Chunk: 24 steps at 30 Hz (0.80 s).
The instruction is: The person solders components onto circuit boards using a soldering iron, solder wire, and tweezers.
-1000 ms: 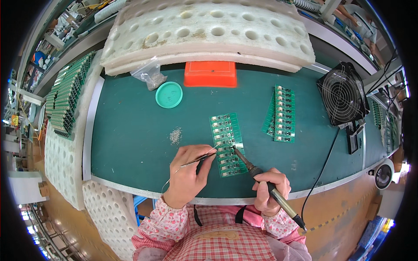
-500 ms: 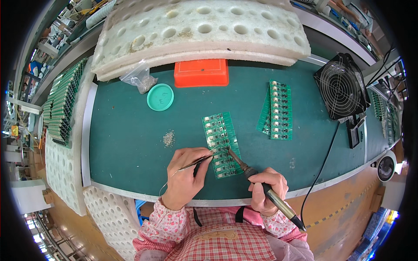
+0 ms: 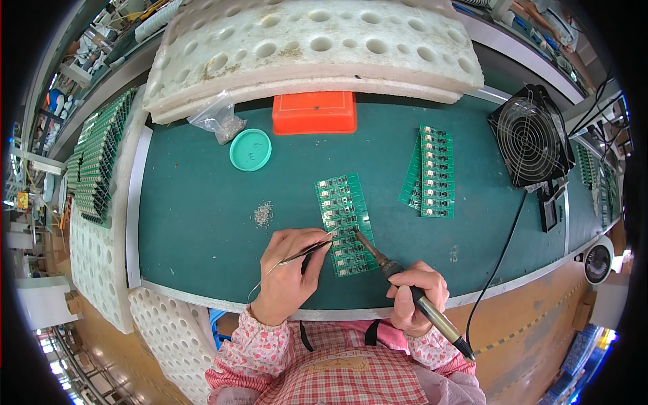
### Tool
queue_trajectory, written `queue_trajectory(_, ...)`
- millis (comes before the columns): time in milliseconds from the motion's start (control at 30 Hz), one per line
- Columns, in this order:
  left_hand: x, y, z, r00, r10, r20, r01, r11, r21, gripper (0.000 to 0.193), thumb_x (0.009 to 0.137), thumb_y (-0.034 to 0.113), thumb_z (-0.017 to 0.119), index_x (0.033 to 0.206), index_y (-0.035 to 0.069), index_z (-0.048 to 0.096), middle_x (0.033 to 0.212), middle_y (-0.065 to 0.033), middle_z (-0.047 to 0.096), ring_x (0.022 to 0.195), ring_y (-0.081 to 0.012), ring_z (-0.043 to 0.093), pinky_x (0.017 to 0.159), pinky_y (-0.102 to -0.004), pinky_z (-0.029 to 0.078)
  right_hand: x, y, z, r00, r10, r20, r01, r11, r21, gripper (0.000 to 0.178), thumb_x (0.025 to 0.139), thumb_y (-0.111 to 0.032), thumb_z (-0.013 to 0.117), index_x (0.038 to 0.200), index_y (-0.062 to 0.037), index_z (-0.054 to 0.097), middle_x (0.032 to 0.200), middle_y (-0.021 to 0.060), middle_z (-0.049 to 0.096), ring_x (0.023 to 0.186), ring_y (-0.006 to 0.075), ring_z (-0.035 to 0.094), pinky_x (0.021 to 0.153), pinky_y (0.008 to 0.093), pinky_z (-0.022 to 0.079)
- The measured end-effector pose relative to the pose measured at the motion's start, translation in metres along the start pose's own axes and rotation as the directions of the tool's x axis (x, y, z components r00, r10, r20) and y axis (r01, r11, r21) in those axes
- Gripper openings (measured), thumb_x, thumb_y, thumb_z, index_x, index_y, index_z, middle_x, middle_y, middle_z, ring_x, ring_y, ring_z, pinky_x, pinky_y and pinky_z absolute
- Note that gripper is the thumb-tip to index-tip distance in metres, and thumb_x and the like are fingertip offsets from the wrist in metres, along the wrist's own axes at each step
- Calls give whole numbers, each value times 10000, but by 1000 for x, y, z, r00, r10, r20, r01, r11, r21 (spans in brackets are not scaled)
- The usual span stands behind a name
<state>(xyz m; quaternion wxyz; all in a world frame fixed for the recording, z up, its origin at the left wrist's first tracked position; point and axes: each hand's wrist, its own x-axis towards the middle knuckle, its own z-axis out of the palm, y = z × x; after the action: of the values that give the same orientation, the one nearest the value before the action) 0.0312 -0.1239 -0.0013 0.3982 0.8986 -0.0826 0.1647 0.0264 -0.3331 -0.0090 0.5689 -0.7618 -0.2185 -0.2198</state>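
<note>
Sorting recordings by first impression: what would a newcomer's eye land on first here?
Probably the bright red box at the back of the green tabletop, in front of the large, hole-dotted white foam block. Next, the soldering iron in the right hand, its tip at the circuit board in the middle.

A slight gloss is shown by the green circuit board point(image 3: 341, 210). The soldering iron point(image 3: 439, 320) is formed of a dull metal shaft and a handle with a metallic sheen. The table point(image 3: 196, 202) is surfaced in smooth, matt green and edged in metal. Rough, stained foam is seen in the white slab point(image 3: 304, 96), smooth plastic in the red box point(image 3: 314, 115) and teal lid point(image 3: 250, 150), woven cloth in the checked apron point(image 3: 324, 383).
</note>
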Motion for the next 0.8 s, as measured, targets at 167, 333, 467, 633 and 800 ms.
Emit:
queue_trajectory(167, -1, -1, -1, 1000, 8, 4, -8, 1000, -4, 181, 803, -43, 744, 970, 25, 721, 986, -84, 730, 846, -271, 660, 748, -347, 511, 2, -5, 2, 997, 70, -23, -67, 991, 114, 128, 894, -121, 667, 950, -13, 630, 584, 38, 599, 480, 162, 571, 459, 292, 460)
queue_trajectory(333, 1, -1, 0, 1000, -4, 12, 4, 1000, -14, 175, 806, -39, 742, 969, 23, 723, 985, -85, 728, 851, -271, 658, 750, -349, 510, 4, -1, 6, 999, 12, -43, -4, 985, 174, 160, 935, -156, 661, 977, -9, 615, 622, 49, 648, 514, 167, 611, 497, 291, 499)
queue_trajectory(467, 1, 0, -2, 1000, -7, 10, 7, 1000, -13, 176, 807, -37, 743, 971, 22, 725, 986, -85, 728, 859, -272, 660, 754, -350, 512, 3, 0, 4, 999, -32, -21, 36, 978, 208, 163, 924, -138, 667, 987, 1, 609, 654, 69, 670, 520, 183, 615, 500, 306, 506)
queue_trajectory(633, 1, 0, -2, 1000, -6, 15, 6, 1000, -17, 182, 807, -36, 745, 979, 21, 728, 986, -90, 729, 869, -272, 663, 767, -349, 516, 3, 2, 4, 998, -54, -24, 58, 973, 222, 157, 912, -115, 667, 992, 5, 607, 669, 81, 679, 525, 192, 620, 508, 313, 513)
queue_trajectory(800, 0, -1, -2, 1000, 1, 13, -1, 1000, -16, 182, 808, -37, 747, 979, 21, 728, 981, -96, 732, 874, -272, 667, 773, -350, 516, 3, 0, 4, 998, -61, -7, 61, 974, 219, 155, 911, -114, 663, 990, 6, 605, 670, 80, 679, 529, 195, 626, 509, 315, 517)
